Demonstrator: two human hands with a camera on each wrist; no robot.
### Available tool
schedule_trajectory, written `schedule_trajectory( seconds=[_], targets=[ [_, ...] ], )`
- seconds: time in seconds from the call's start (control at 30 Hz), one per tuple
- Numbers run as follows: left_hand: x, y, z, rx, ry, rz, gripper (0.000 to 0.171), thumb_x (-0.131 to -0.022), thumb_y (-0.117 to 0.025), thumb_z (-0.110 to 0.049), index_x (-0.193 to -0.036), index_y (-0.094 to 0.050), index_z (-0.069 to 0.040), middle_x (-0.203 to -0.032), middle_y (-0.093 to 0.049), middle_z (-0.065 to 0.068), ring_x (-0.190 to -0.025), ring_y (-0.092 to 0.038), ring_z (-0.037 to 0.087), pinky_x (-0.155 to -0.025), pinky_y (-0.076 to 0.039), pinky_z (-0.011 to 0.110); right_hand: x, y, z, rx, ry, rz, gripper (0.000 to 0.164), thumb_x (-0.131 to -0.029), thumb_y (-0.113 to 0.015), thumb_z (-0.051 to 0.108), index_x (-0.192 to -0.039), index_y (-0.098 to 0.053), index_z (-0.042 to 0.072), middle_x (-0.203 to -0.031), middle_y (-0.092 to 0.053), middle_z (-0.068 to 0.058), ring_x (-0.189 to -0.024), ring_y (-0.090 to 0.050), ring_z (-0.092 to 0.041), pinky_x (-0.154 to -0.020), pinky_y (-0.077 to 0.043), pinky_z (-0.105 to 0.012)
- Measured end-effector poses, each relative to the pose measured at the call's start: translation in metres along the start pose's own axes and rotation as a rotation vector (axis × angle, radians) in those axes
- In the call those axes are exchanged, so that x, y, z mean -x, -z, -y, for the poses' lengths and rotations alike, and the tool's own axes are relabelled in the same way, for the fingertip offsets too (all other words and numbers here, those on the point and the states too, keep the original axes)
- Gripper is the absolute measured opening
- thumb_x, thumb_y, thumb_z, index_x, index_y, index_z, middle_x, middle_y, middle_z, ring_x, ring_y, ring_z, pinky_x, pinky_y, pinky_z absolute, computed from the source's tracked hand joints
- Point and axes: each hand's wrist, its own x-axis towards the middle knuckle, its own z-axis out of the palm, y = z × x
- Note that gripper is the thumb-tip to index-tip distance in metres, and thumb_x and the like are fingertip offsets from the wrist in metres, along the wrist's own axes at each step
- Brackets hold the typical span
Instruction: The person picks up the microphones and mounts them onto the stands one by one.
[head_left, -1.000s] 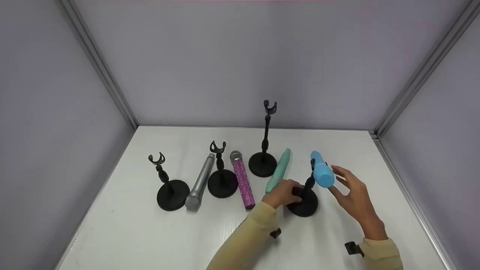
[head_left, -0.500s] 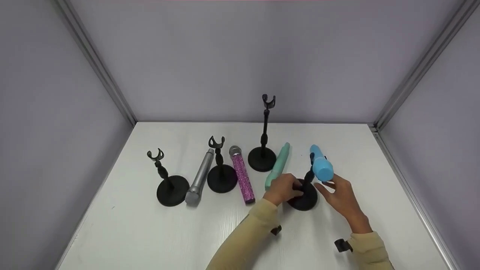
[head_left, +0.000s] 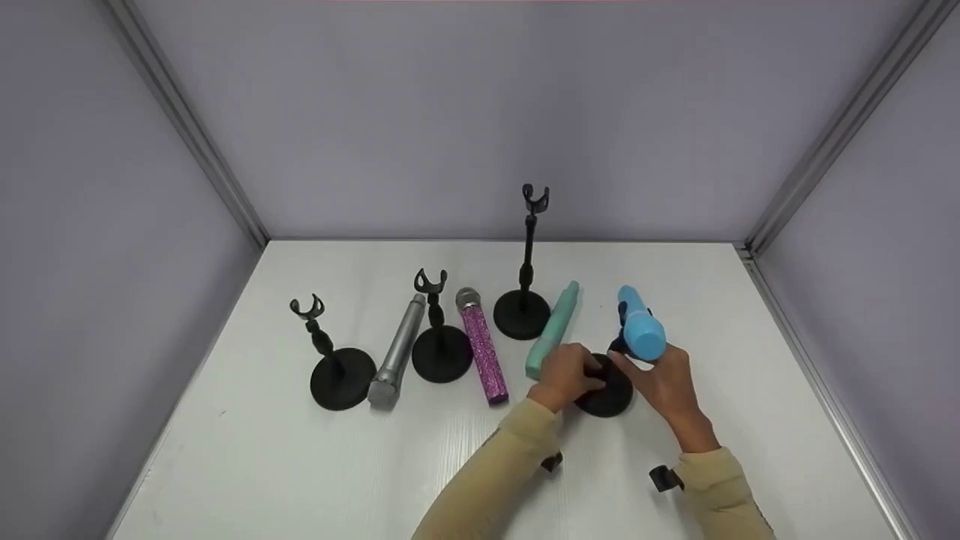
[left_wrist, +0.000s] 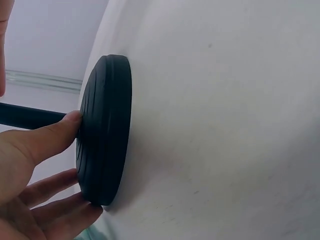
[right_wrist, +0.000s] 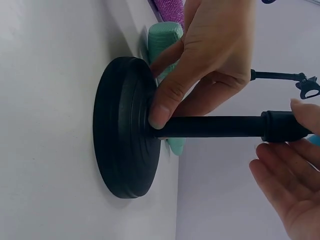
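In the head view, my left hand [head_left: 562,376] holds the round black base [head_left: 613,396] of a microphone stand on the table. Its thumb presses the top of the base [left_wrist: 102,130] in the left wrist view, with fingers at the rim. My right hand [head_left: 667,382] is just below the blue microphone [head_left: 643,330], which rests in that stand's clip. The right wrist view shows its thumb and fingers around the collar [right_wrist: 280,126] on the stand's pole [right_wrist: 215,126]. The hands hide part of the pole in the head view.
Left of the hands lie a teal microphone [head_left: 553,330], a pink glitter microphone [head_left: 486,356] and a silver microphone [head_left: 397,352]. Three other black stands, a tall one [head_left: 523,315], a middle one [head_left: 442,354] and a left one [head_left: 343,379], stand among them. Grey walls enclose the white table [head_left: 300,472].
My right hand has moved left and in from beside the blue microphone to the stand's pole below it. The left hand stays on the base. The head view has shifted slightly.
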Motion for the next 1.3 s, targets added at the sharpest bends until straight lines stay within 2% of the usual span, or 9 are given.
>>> schedule_trajectory(
  seconds=[0.13, 0.3, 0.47, 0.57, 0.67, 0.77, 0.9, 1.1, 1.3],
  targets=[
    [-0.0009, -0.0009, 0.0009, 0.014, 0.011, 0.002, 0.027, -0.085, -0.086, -0.029, -0.109, -0.081, -0.017, -0.107, -0.079, -0.004, -0.103, -0.070, 0.010, -0.091, -0.056, 0.024, -0.0008, -0.0029, 0.0005, -0.011, 0.000, -0.011, 0.043, -0.074, -0.091, 0.004, -0.109, -0.070, -0.006, -0.098, -0.079, -0.015, -0.091, -0.075, -0.020, -0.084, -0.044, 0.000],
    [-0.0009, -0.0026, -0.0018, 0.046, 0.041, 0.046, 0.029, -0.087, -0.084, -0.031, -0.112, -0.081, -0.018, -0.109, -0.079, -0.005, -0.103, -0.070, 0.009, -0.092, -0.057, 0.024, 0.0002, -0.0041, 0.0018, 0.001, -0.001, -0.030, 0.039, -0.072, -0.091, 0.003, -0.103, -0.070, -0.007, -0.092, -0.079, -0.016, -0.088, -0.078, -0.033, -0.084, -0.042, 0.002],
    [-0.0032, -0.0018, -0.0023, 0.052, 0.038, 0.057, 0.029, -0.088, -0.084, -0.032, -0.113, -0.081, -0.019, -0.111, -0.079, -0.004, -0.103, -0.069, 0.008, -0.092, -0.057, 0.024, -0.0019, -0.0042, 0.0014, -0.007, 0.002, -0.035, 0.038, -0.072, -0.091, 0.002, -0.101, -0.069, -0.008, -0.089, -0.079, -0.016, -0.087, -0.078, -0.036, -0.084, -0.042, 0.003],
    [-0.0037, -0.0017, -0.0011, 0.064, 0.042, 0.058, 0.029, -0.087, -0.084, -0.032, -0.113, -0.081, -0.019, -0.111, -0.078, -0.004, -0.104, -0.069, 0.008, -0.093, -0.056, 0.024, -0.0034, -0.0036, 0.0013, -0.034, 0.002, -0.028, 0.038, -0.072, -0.091, 0.001, -0.102, -0.069, -0.008, -0.090, -0.079, -0.016, -0.087, -0.078, -0.033, -0.084, -0.044, 0.002],
    [-0.0035, -0.0023, 0.0001, 0.076, 0.038, 0.049, 0.030, -0.086, -0.085, -0.032, -0.112, -0.081, -0.018, -0.111, -0.079, -0.004, -0.104, -0.070, 0.009, -0.093, -0.057, 0.024, -0.0045, -0.0025, 0.0018, -0.050, -0.017, -0.018, 0.038, -0.071, -0.091, 0.001, -0.101, -0.069, -0.007, -0.088, -0.079, -0.015, -0.085, -0.078, -0.023, -0.083, -0.045, 0.001],
    [-0.0033, -0.0033, 0.0005, 0.062, 0.021, 0.031, 0.030, -0.086, -0.085, -0.033, -0.111, -0.081, -0.018, -0.111, -0.079, -0.005, -0.104, -0.070, 0.009, -0.091, -0.057, 0.022, -0.0055, -0.0010, 0.0030, -0.066, -0.037, -0.003, 0.035, -0.071, -0.091, 0.001, -0.099, -0.070, -0.006, -0.087, -0.078, -0.015, -0.084, -0.075, -0.012, -0.080, -0.047, 0.000],
    [-0.0038, -0.0042, -0.0010, 0.043, 0.005, 0.015, 0.030, -0.086, -0.085, -0.034, -0.111, -0.082, -0.018, -0.109, -0.079, -0.006, -0.103, -0.071, 0.007, -0.089, -0.057, 0.021, -0.0060, 0.0007, 0.0039, -0.089, -0.056, 0.013, 0.034, -0.073, -0.090, -0.001, -0.100, -0.070, -0.006, -0.087, -0.078, -0.016, -0.085, -0.072, -0.007, -0.080, -0.046, -0.001],
    [-0.0041, -0.0049, -0.0019, 0.045, 0.014, 0.025, 0.029, -0.086, -0.085, -0.034, -0.110, -0.082, -0.019, -0.111, -0.079, -0.006, -0.104, -0.071, 0.007, -0.091, -0.057, 0.021, -0.0053, 0.0005, 0.0032, -0.094, -0.056, 0.019, 0.034, -0.075, -0.089, -0.001, -0.102, -0.068, -0.008, -0.088, -0.078, -0.015, -0.084, -0.071, -0.007, -0.082, -0.046, -0.001],
    [-0.0035, -0.0066, 0.0001, 0.041, 0.016, 0.030, 0.028, -0.086, -0.085, -0.033, -0.110, -0.082, -0.018, -0.111, -0.079, -0.006, -0.105, -0.070, 0.008, -0.092, -0.056, 0.022, -0.0037, -0.0012, 0.0025, -0.116, -0.067, 0.032, 0.032, -0.078, -0.087, 0.001, -0.104, -0.069, -0.007, -0.091, -0.078, -0.017, -0.088, -0.075, -0.019, -0.083, -0.046, -0.002]
  ],
)
